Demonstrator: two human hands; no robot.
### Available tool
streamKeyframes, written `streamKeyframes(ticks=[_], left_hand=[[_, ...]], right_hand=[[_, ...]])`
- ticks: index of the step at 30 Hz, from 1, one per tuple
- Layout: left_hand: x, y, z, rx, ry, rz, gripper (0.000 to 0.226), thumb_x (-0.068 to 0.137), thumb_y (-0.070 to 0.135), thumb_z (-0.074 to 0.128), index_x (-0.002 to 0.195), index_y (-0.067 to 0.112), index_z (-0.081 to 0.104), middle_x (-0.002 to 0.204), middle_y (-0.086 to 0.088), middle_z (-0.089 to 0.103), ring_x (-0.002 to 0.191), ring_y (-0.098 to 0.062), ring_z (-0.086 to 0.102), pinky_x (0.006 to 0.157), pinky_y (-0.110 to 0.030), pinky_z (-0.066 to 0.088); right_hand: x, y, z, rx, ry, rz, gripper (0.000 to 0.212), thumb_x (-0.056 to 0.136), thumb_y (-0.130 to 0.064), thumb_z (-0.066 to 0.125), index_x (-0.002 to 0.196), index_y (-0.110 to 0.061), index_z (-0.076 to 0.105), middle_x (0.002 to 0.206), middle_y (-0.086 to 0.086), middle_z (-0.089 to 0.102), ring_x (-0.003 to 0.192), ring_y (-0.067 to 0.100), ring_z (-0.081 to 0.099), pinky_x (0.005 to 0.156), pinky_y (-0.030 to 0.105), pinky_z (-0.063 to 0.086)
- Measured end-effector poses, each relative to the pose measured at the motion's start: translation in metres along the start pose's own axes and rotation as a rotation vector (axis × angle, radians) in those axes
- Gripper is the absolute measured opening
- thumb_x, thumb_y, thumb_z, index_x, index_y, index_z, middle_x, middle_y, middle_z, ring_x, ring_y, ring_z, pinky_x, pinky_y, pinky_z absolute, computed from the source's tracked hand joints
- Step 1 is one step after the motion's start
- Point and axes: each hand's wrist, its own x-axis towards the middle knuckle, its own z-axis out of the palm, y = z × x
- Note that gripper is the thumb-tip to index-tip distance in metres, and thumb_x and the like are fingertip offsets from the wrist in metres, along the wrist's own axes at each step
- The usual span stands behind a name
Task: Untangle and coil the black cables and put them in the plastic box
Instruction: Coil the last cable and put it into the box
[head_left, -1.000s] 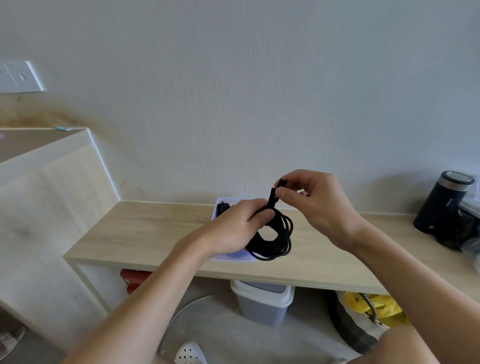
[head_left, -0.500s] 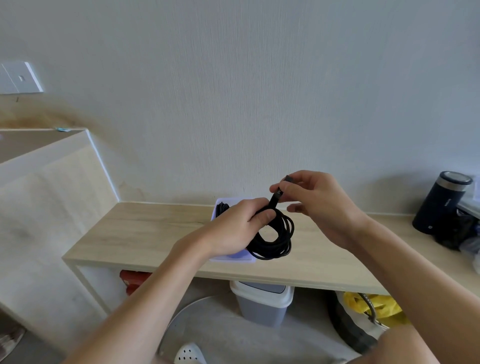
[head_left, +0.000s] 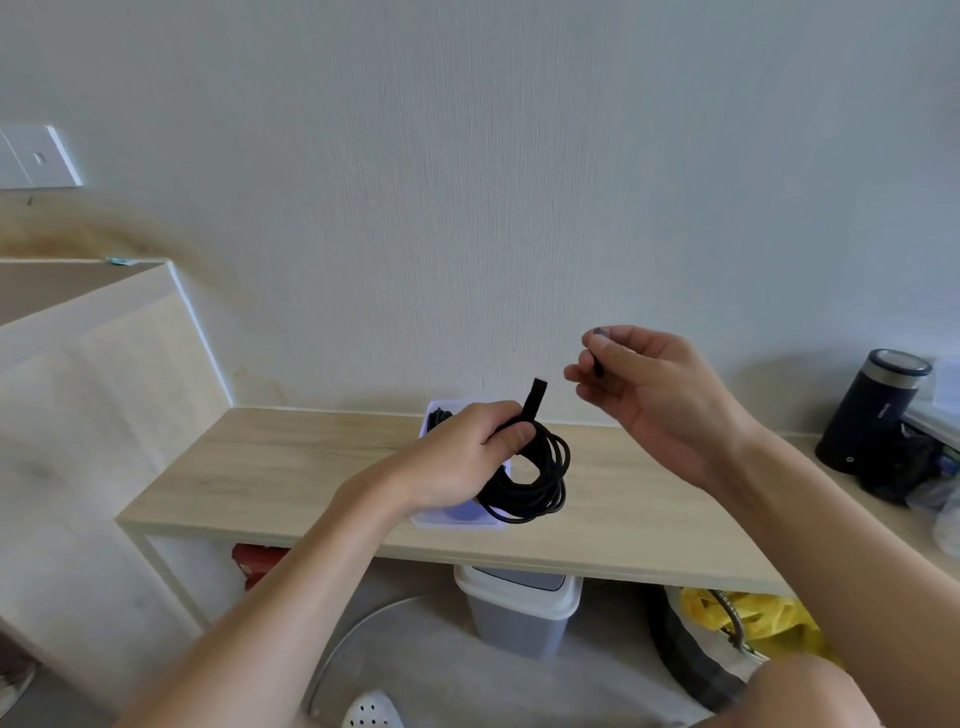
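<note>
My left hand (head_left: 457, 462) grips a coiled black cable (head_left: 545, 483) just above the pale plastic box (head_left: 457, 517) on the wooden shelf. A flat black end (head_left: 535, 397) of the coil sticks up past my left thumb. Another black cable (head_left: 439, 415) shows in the box's far corner. My right hand (head_left: 654, 384) is raised to the upper right of the coil, apart from it. Its thumb and fingers pinch a small black piece (head_left: 598, 366); what it is I cannot tell.
The wooden shelf (head_left: 291, 467) runs along a white wall. A dark flask (head_left: 872, 410) and bags stand at its right end. Below are a grey bin (head_left: 519, 603), a yellow bag (head_left: 743, 613) and a red item (head_left: 260, 564).
My right hand has let go of the coil's upright end and moved up and to the right, with a small black piece between its fingers. My left hand keeps the coil in place.
</note>
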Motion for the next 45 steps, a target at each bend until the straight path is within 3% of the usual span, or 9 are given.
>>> streamKeyframes(ticks=[6, 10, 18, 23, 29, 33, 37, 42, 45], left_hand=[[0.001, 0.000, -0.002, 0.001, 0.002, -0.010, 0.033, 0.106, 0.032, 0.044, 0.097, 0.003, 0.056, 0.081, -0.006, 0.052, 0.074, -0.017, 0.049, 0.071, -0.038, 0.039], [-0.002, 0.003, -0.004, -0.010, 0.019, -0.014, 0.041, 0.098, 0.044, 0.043, 0.097, 0.007, 0.058, 0.084, -0.015, 0.059, 0.074, -0.016, 0.053, 0.076, -0.049, 0.047], [-0.003, 0.006, -0.007, 0.019, 0.020, 0.002, 0.036, 0.093, 0.048, 0.041, 0.089, 0.016, 0.057, 0.075, 0.003, 0.057, 0.070, -0.015, 0.050, 0.075, -0.048, 0.048], [-0.004, 0.009, -0.009, 0.036, 0.015, 0.002, 0.036, 0.093, 0.049, 0.041, 0.089, 0.018, 0.058, 0.075, 0.002, 0.057, 0.071, -0.016, 0.051, 0.076, -0.050, 0.048], [-0.003, 0.011, -0.010, 0.060, 0.003, 0.011, 0.051, 0.091, 0.058, 0.038, 0.102, 0.014, 0.061, 0.096, -0.021, 0.063, 0.088, -0.034, 0.060, 0.085, -0.056, 0.047], [-0.004, 0.011, -0.011, 0.059, -0.006, 0.020, 0.038, 0.098, 0.046, 0.042, 0.097, 0.013, 0.060, 0.083, -0.010, 0.057, 0.076, -0.020, 0.052, 0.078, -0.051, 0.045], [-0.003, 0.011, -0.010, 0.077, -0.019, 0.038, 0.030, 0.104, 0.036, 0.043, 0.092, 0.013, 0.057, 0.078, 0.002, 0.049, 0.072, -0.014, 0.046, 0.070, -0.039, 0.038], [-0.005, 0.017, -0.010, 0.096, -0.032, 0.023, 0.039, 0.094, 0.049, 0.040, 0.091, 0.014, 0.057, 0.079, -0.002, 0.050, 0.073, -0.016, 0.048, 0.075, -0.050, 0.043], [-0.004, 0.017, -0.011, 0.115, -0.037, 0.030, 0.034, 0.102, 0.042, 0.042, 0.093, 0.014, 0.058, 0.081, -0.006, 0.054, 0.074, -0.019, 0.050, 0.079, -0.052, 0.045]], right_hand=[[-0.003, 0.002, 0.001, 0.040, -0.096, 0.052, 0.019, 0.102, -0.008, 0.044, 0.106, -0.003, 0.063, 0.077, 0.003, 0.058, 0.073, 0.018, 0.059, 0.071, 0.029, 0.049], [-0.004, 0.004, 0.003, -0.003, -0.143, 0.033, 0.024, 0.102, -0.003, 0.042, 0.113, 0.000, 0.064, 0.078, 0.004, 0.052, 0.071, 0.015, 0.051, 0.070, 0.027, 0.045], [-0.009, 0.000, 0.006, -0.253, -0.144, -0.030, 0.009, 0.092, -0.005, 0.063, 0.091, 0.001, 0.069, 0.068, 0.006, 0.061, 0.060, 0.017, 0.049, 0.061, 0.026, 0.044], [-0.010, -0.003, 0.005, -0.545, -0.166, -0.073, 0.021, 0.098, -0.010, 0.056, 0.092, -0.016, 0.076, 0.072, 0.002, 0.057, 0.066, 0.014, 0.045, 0.071, 0.035, 0.039], [-0.011, -0.011, 0.007, -0.618, -0.212, -0.168, 0.014, 0.096, -0.003, 0.057, 0.107, -0.009, 0.062, 0.074, 0.004, 0.066, 0.066, 0.013, 0.057, 0.067, 0.029, 0.047], [-0.011, -0.013, 0.008, -0.574, -0.197, -0.212, 0.007, 0.093, 0.002, 0.059, 0.091, -0.003, 0.062, 0.072, 0.011, 0.070, 0.058, 0.013, 0.061, 0.064, 0.027, 0.052], [-0.009, -0.010, 0.005, -0.592, -0.191, -0.222, 0.008, 0.094, 0.002, 0.057, 0.098, -0.003, 0.063, 0.073, 0.011, 0.069, 0.063, 0.019, 0.065, 0.066, 0.027, 0.056], [-0.007, -0.011, 0.004, -0.644, -0.162, -0.246, 0.013, 0.094, -0.001, 0.060, 0.102, -0.010, 0.065, 0.077, 0.006, 0.070, 0.070, 0.021, 0.066, 0.071, 0.025, 0.055], [-0.006, -0.012, 0.003, -0.715, -0.135, -0.275, 0.015, 0.092, -0.009, 0.064, 0.103, -0.019, 0.067, 0.082, 0.003, 0.071, 0.073, 0.022, 0.061, 0.075, 0.032, 0.050]])
